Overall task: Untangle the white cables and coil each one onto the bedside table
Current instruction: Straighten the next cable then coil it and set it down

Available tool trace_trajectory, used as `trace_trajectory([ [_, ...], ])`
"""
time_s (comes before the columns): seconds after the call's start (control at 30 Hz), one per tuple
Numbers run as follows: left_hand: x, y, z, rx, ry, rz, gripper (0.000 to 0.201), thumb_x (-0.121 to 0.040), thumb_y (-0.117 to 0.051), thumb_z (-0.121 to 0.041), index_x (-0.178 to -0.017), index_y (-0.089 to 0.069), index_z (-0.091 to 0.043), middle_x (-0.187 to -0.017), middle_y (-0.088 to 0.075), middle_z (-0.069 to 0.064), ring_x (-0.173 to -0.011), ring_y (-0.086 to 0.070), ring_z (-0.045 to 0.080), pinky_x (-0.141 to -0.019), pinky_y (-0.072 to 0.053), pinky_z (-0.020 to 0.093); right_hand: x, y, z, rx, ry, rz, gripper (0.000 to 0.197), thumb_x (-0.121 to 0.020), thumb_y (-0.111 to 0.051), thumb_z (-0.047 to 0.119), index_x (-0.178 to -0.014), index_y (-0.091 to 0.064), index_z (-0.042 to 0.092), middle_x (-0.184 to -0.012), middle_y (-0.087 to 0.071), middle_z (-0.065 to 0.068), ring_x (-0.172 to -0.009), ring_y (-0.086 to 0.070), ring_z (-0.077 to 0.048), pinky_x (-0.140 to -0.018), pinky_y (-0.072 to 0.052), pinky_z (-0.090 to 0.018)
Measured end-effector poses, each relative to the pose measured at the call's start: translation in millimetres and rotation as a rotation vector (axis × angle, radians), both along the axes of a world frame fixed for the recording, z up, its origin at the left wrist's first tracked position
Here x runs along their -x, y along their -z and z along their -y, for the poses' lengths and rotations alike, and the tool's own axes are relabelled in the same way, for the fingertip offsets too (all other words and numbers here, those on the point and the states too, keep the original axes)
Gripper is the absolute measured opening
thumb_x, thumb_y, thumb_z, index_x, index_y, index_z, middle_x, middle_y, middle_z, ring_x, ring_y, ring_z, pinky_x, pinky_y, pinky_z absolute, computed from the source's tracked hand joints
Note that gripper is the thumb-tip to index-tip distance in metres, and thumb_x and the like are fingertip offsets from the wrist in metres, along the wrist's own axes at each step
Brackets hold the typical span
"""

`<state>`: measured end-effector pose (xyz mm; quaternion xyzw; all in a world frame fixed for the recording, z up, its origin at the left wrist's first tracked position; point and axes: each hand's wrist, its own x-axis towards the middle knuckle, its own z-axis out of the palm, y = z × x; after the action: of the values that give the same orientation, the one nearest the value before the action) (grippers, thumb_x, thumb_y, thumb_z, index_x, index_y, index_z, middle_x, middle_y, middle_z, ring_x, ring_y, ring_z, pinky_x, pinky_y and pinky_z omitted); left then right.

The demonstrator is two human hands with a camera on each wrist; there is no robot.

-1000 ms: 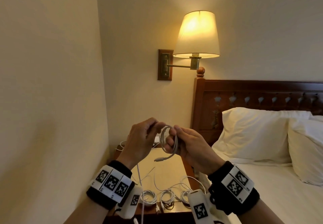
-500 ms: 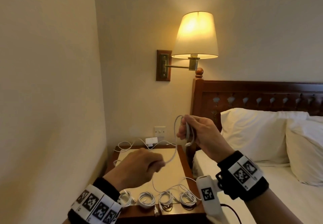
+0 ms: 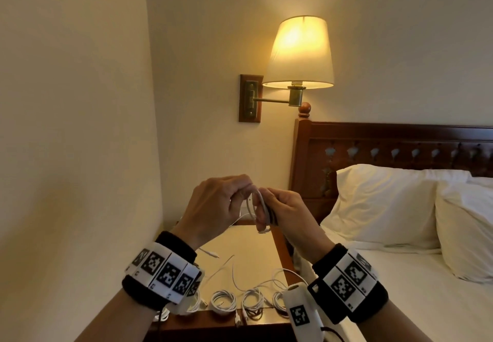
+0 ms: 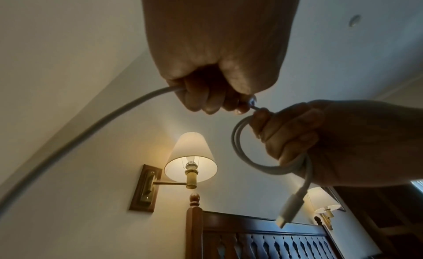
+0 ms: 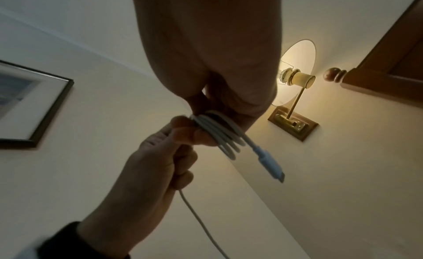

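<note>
Above the bedside table, both hands hold one white cable at chest height. My right hand pinches its small coil of loops, and a plug hangs free below. Right beside the coil, my left hand grips the loose run of the same cable, which trails down towards the table. Several finished coils lie in a row along the table's front edge. Behind them lies a loose cable.
A lit wall lamp hangs above the table. The wall is close on the left. The wooden headboard and the bed with white pillows are on the right.
Half a second ago my left hand was low over the table, drawing the cable out. It has since come back up to the right hand, bringing another turn to the coil.
</note>
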<state>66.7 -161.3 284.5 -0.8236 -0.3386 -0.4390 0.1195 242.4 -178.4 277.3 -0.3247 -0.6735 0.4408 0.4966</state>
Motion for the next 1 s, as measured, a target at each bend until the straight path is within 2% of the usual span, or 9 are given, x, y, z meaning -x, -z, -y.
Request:
trace_trajectory([
  [0.1, -1, 8, -2, 0.011, -0.006, 0.077, 0.026, -0.1, -0.039, -0.041, -0.084, -0.055, -0.027, -0.067, -0.055, -0.013, -0.058, -0.051, 0.009, -0.052, -0.047, 0.035, 4, 2, 2, 0.086, -0.058, -0.098, 0.039, -0.105, -0.034, 0.025, -0.091, -0.063, 0.003, -0.061, -0.056, -0.004, -0.054, -0.054, -0.013, -0.063, -0.05, -0.026],
  [0.2, -2, 15, -5, 0.06, 0.006, 0.141, 0.031, -0.099, -0.036, -0.047, -0.085, -0.056, -0.028, -0.068, -0.059, -0.011, -0.059, -0.054, 0.012, -0.054, -0.048, 0.037, 3, 0, 2, 0.202, -0.159, -0.175, 0.036, -0.102, -0.038, 0.027, -0.093, -0.063, 0.002, -0.068, -0.056, -0.007, -0.061, -0.056, -0.013, -0.066, -0.051, -0.023],
  [0.33, 0, 24, -18, 0.147, 0.008, 0.211, 0.041, -0.097, -0.03, -0.057, -0.081, -0.053, -0.027, -0.063, -0.055, -0.009, -0.056, -0.052, 0.013, -0.054, -0.047, 0.041, -1, -5, 4, 0.365, -0.296, -0.348, 0.029, -0.095, -0.044, 0.03, -0.085, -0.06, 0.008, -0.068, -0.057, -0.005, -0.061, -0.056, -0.014, -0.065, -0.053, -0.024],
  [0.47, 6, 38, -30, 0.163, 0.028, 0.215, 0.042, -0.097, -0.024, -0.06, -0.077, -0.045, -0.03, -0.059, -0.045, -0.011, -0.052, -0.043, 0.01, -0.051, -0.039, 0.031, -8, -9, 5, 0.491, -0.332, -0.507, 0.026, -0.091, -0.048, 0.029, -0.082, -0.061, 0.008, -0.064, -0.053, -0.002, -0.053, -0.054, -0.011, -0.056, -0.05, -0.02],
  [0.57, 20, 52, -39, 0.205, 0.001, 0.251, 0.038, -0.097, -0.025, -0.058, -0.076, -0.044, -0.033, -0.058, -0.045, -0.009, -0.052, -0.042, 0.011, -0.051, -0.041, 0.038, -18, -12, 3, 0.514, -0.315, -0.587, 0.024, -0.089, -0.05, 0.029, -0.082, -0.059, 0.008, -0.058, -0.045, 0.002, -0.047, -0.048, -0.008, -0.051, -0.044, -0.017],
  [0.77, 58, 79, -46, 0.25, -0.164, 0.231, 0.028, -0.101, -0.035, -0.041, -0.079, -0.048, -0.031, -0.065, -0.055, -0.006, -0.058, -0.052, 0.013, -0.054, -0.045, 0.035, -52, -26, -6, 0.502, -0.295, -0.674, 0.028, -0.098, -0.043, 0.031, -0.085, -0.057, 0.011, -0.059, -0.046, 0.005, -0.05, -0.049, -0.005, -0.052, -0.046, -0.015],
  [0.83, 55, 75, -39, 0.337, -0.269, 0.167, 0.027, -0.103, -0.037, -0.034, -0.079, -0.049, -0.031, -0.071, -0.06, -0.006, -0.064, -0.056, 0.013, -0.056, -0.044, 0.029, -54, -29, -8, 0.471, -0.27, -0.663, 0.027, -0.098, -0.044, 0.031, -0.086, -0.057, 0.011, -0.061, -0.049, 0.003, -0.052, -0.051, -0.006, -0.052, -0.05, -0.016],
  [0.9, 42, 64, -22, 0.496, -0.325, -0.059, 0.032, -0.104, -0.036, -0.028, -0.074, -0.048, -0.029, -0.075, -0.06, -0.005, -0.066, -0.056, 0.011, -0.058, -0.042, 0.025, -50, -29, -9, 0.384, -0.198, -0.582, 0.027, -0.095, -0.047, 0.032, -0.088, -0.058, 0.009, -0.065, -0.054, 0.0, -0.056, -0.055, -0.009, -0.056, -0.052, -0.019],
  [1.0, 9, 43, 15, 0.622, -0.071, -0.44, 0.037, -0.103, -0.039, -0.034, -0.068, -0.048, -0.029, -0.064, -0.05, -0.012, -0.058, -0.046, 0.003, -0.063, -0.039, 0.021, -38, -24, -8, 0.155, -0.003, -0.268, 0.033, -0.095, -0.047, 0.031, -0.092, -0.062, 0.002, -0.073, -0.066, -0.009, -0.066, -0.066, -0.018, -0.063, -0.055, -0.024],
])
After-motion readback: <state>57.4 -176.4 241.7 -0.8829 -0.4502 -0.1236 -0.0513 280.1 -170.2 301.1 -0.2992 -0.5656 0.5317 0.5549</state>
